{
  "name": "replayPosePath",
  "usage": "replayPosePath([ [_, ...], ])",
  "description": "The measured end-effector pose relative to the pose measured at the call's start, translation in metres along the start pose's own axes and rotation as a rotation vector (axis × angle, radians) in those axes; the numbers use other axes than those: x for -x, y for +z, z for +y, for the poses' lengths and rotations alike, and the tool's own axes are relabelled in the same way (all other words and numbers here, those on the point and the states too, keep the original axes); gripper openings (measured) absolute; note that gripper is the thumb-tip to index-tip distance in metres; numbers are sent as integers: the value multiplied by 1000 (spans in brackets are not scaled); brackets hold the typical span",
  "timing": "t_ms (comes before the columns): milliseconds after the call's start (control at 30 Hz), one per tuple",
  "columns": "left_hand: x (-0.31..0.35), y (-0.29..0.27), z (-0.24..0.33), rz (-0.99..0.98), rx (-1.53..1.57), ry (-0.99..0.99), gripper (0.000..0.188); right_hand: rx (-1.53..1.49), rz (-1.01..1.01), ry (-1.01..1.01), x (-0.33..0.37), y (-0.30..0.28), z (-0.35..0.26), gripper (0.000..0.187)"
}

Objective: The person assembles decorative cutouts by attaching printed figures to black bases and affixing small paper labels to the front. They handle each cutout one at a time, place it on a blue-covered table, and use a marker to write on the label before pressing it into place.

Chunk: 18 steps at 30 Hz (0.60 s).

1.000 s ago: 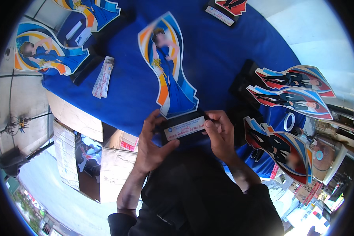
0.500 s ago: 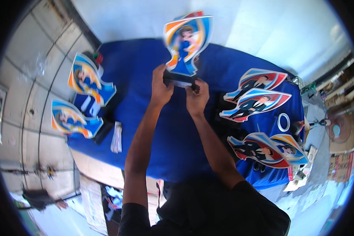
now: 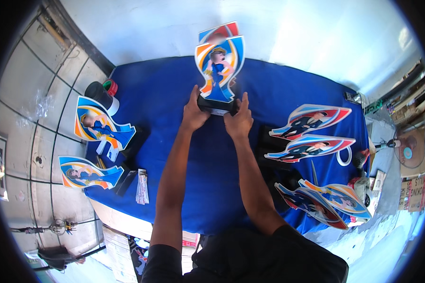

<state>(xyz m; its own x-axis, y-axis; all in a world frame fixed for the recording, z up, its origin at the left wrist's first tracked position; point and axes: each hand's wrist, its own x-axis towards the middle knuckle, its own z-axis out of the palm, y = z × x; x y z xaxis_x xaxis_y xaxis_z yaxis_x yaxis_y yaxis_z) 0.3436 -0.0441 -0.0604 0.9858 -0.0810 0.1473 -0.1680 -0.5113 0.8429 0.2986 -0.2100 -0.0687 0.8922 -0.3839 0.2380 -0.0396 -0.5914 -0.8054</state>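
A flat cut-out trophy (image 3: 218,70) with a blue, orange and white printed figure stands upright on a black base (image 3: 216,106) at the middle back of the table. My left hand (image 3: 195,113) grips the left side of that base. On its right side my right hand (image 3: 239,120) also holds the base, the index finger pointing forward along it. Just behind, the red and blue top of another trophy (image 3: 226,32) shows; its lower part is hidden. Several similar trophies lie or lean on both sides, such as an orange-and-blue one (image 3: 104,123) and a red-and-blue one (image 3: 311,119).
A blue cloth (image 3: 208,174) covers the table. At the left are tape rolls (image 3: 110,87) and a stack of paper strips (image 3: 142,186). A white tape ring (image 3: 344,156) and scissors-like blade (image 3: 314,172) lie at the right. A pale wall (image 3: 184,28) rises behind.
My view has tilted, so the table sits lower in the picture. Both hands stay at the black base, and the trophy now stands straighter, with more of the red-topped one visible behind it.
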Motion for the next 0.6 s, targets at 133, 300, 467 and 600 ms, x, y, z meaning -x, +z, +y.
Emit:
replayPosePath([
  [133, -2, -10, -4, -26, 122, 19, 101, -92, -35, -56, -13, 8, 10, 90],
  [300, 7, -10, -8, -40, 113, -19, 110, -330, 23, -117, -22, 26, 18, 81],
  [467, 6, -8, -8, -55, -53, -11, 107, -178, 46, -122, -12, 19, 10, 80],
  [600, 6, -8, -7, -52, -155, 16, 106, -211, 62, -136, -9, 19, 6, 81],
])
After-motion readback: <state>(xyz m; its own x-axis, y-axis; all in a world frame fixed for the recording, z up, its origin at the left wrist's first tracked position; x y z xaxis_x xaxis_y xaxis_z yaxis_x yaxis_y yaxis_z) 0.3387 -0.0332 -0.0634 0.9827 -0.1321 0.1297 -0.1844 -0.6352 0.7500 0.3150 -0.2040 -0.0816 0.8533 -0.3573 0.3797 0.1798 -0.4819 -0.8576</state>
